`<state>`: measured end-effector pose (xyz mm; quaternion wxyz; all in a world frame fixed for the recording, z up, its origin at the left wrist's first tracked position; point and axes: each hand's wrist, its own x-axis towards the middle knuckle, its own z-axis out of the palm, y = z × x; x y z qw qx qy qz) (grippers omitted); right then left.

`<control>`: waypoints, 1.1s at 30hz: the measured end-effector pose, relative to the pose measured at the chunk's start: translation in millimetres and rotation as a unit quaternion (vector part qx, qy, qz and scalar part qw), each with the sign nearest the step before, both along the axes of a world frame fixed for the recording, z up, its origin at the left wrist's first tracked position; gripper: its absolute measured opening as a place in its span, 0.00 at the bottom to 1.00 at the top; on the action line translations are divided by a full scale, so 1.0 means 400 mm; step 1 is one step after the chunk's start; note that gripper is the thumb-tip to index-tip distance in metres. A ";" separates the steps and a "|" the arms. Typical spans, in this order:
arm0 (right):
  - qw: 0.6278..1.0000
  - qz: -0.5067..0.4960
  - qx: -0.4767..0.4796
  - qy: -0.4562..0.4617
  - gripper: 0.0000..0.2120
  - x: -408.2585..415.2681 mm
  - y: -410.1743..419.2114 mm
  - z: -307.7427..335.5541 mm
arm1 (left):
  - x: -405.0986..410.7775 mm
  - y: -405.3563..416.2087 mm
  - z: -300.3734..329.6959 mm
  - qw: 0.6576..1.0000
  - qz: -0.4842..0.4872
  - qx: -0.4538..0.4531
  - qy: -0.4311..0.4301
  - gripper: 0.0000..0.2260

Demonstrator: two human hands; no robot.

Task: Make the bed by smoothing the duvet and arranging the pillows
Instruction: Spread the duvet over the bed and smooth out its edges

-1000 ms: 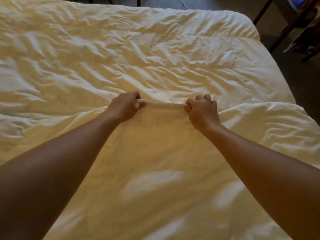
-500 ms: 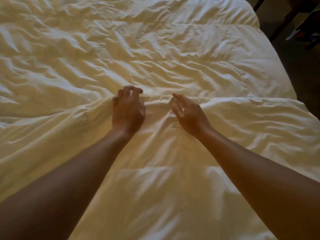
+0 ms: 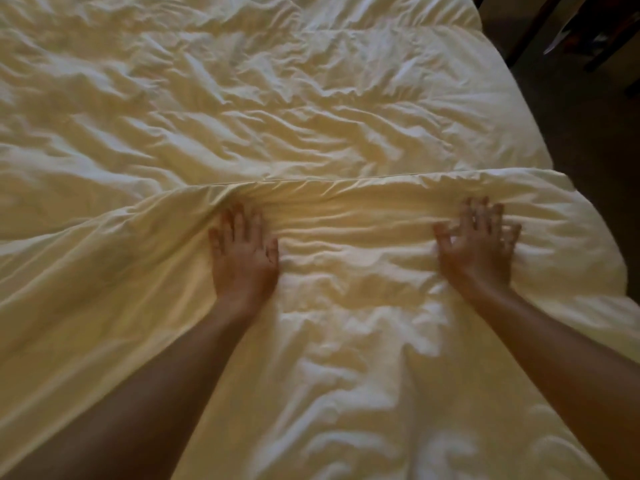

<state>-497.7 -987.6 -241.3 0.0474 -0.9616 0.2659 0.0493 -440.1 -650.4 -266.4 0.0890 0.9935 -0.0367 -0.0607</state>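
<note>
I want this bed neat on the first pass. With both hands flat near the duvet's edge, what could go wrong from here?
1. The left hand and right hand press flat without gripping, so they may only push creases toward the duvet edge, where folds already bunch.
2. The edge dips at the left and may end up crooked.

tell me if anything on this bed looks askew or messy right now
Yes. The cream cotton duvet is heavily wrinkled, and its top edge dips lower at the left than at the right. The left hand and right hand press flat just below that edge. The cream sheet beyond is creased too. No pillows are in view.
</note>
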 end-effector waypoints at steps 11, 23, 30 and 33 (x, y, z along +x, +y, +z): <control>0.979 0.201 0.000 0.032 0.30 -0.361 0.117 -0.068 | -0.373 0.043 -0.046 0.994 -0.111 0.018 0.003 0.26; 0.959 0.262 0.103 0.018 0.30 -0.596 0.295 -0.002 | -0.694 -0.123 0.033 0.992 -0.099 -0.075 0.033 0.27; 0.978 0.190 0.001 0.086 0.34 -0.746 0.027 -0.027 | -0.777 0.120 0.000 0.994 -0.032 0.058 0.082 0.29; 0.988 0.105 0.027 0.112 0.32 -0.764 0.014 0.038 | -0.815 0.121 0.075 0.991 0.035 0.039 0.127 0.32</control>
